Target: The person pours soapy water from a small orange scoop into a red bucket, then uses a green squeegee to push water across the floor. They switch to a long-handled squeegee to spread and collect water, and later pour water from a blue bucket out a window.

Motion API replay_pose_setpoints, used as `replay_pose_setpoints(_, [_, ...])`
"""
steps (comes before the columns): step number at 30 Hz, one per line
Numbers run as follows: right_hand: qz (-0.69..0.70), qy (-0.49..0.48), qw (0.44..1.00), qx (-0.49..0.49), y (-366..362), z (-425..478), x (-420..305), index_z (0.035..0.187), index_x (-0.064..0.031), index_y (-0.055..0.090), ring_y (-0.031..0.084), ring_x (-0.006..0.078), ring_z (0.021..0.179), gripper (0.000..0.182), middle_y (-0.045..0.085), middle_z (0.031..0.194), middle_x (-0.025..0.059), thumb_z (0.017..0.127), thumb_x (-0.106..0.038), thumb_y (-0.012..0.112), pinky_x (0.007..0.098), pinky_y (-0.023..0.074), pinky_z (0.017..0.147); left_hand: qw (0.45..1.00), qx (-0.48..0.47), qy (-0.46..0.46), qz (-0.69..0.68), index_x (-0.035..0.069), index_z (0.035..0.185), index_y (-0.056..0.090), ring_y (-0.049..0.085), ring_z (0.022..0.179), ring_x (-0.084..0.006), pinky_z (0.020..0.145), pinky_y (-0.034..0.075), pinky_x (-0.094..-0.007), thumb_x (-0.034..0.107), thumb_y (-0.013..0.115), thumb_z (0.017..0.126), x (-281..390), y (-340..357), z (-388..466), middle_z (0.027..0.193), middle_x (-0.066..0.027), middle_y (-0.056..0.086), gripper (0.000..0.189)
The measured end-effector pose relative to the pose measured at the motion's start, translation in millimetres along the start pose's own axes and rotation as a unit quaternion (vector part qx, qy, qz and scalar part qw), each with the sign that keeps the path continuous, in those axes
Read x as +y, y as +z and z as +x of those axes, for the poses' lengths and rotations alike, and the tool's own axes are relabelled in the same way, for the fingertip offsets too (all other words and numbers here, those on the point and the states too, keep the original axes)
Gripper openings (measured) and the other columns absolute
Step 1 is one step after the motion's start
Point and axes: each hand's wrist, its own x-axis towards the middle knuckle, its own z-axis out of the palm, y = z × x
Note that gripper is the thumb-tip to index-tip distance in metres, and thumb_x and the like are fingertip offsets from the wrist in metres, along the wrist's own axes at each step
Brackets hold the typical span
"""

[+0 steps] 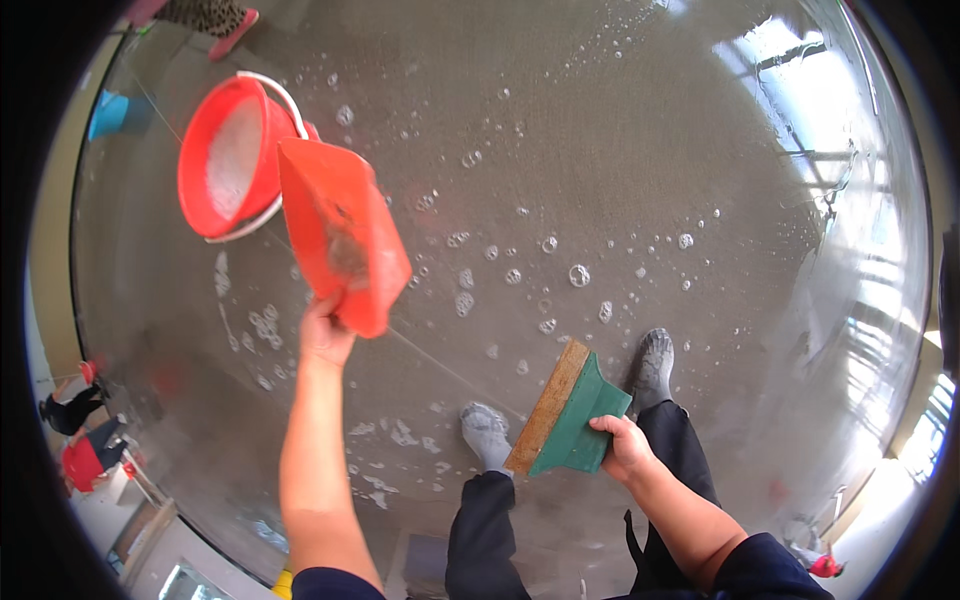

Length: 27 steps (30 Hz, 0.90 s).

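My left hand (328, 334) grips the lower end of a red plastic dustpan (386, 259), held out over the wet floor. Dirty residue or water shows inside the pan, slightly blurred. Just beyond it stands a red bucket (196, 169) with a white handle and foamy, cloudy liquid inside; in this view the dustpan overlaps the bucket's edge, and whether they touch I cannot tell. In my right hand (628, 450) is a green scraper-like tool (581, 420) with a broad brown edge strip, held above the floor in front of my legs.
Soap bubbles dot the wet grey floor (600, 150). My grey boots (487, 431) stand on it. A thin line crosses the floor from the bucket towards them. A blue container (109, 115) is by the left wall. Other people (88, 457) are at the edges, one with pink shoes (234, 35).
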Motion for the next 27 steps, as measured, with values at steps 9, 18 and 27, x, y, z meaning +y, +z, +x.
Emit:
replay_pose_setpoints(9, [0.013, 0.022, 0.999, -0.030, -16.5, 1.5, -0.5, 0.113, 0.0009, 0.054, 0.063, 0.0256, 0.093, 0.032, 0.062, 0.104, 0.0127, 0.082, -0.008, 0.059, 0.0434, 0.0527, 0.084, 0.954, 0.193, -0.003, 0.230, 0.009, 0.093, 0.060, 0.037, 0.039, 0.0002, 0.029, 0.020, -0.0135, 0.020, 0.047, 0.093, 263.9, 25.8, -59.8, 0.074, -0.0095, 0.065, 0.016])
replay_pose_setpoints(18, [-0.058, -0.029, 0.998, 0.003, -42.4, -14.4, -7.5, 0.112, -0.0029, 0.057, 0.064, 0.0178, 0.088, 0.034, 0.065, 0.100, 0.0069, 0.079, -0.006, 0.063, 0.0349, 0.0542, 0.075, 0.918, 0.206, 0.048, 0.334, 0.002, 0.099, 0.059, 0.064, 0.065, -0.0153, 0.051, 0.056, -0.0214, 0.010, 0.050, 0.088, 203.3, -69.3, -104.8, 0.085, -0.0085, 0.066, 0.016])
replay_pose_setpoints(27, [-0.469, -0.495, 0.665, 0.304, -161.7, 94.0, -156.0, 0.107, -0.0100, 0.063, 0.061, 0.0403, 0.090, 0.035, 0.064, 0.098, 0.0177, 0.072, -0.010, 0.059, 0.0444, 0.0491, 0.080, 0.848, 0.277, -0.009, 0.451, 0.009, 0.133, 0.043, 0.065, 0.095, -0.0280, 0.066, 0.059, -0.0422, -0.002, 0.050, 0.083, -26.1, -116.4, -162.5, 0.120, -0.0122, 0.057, 0.051])
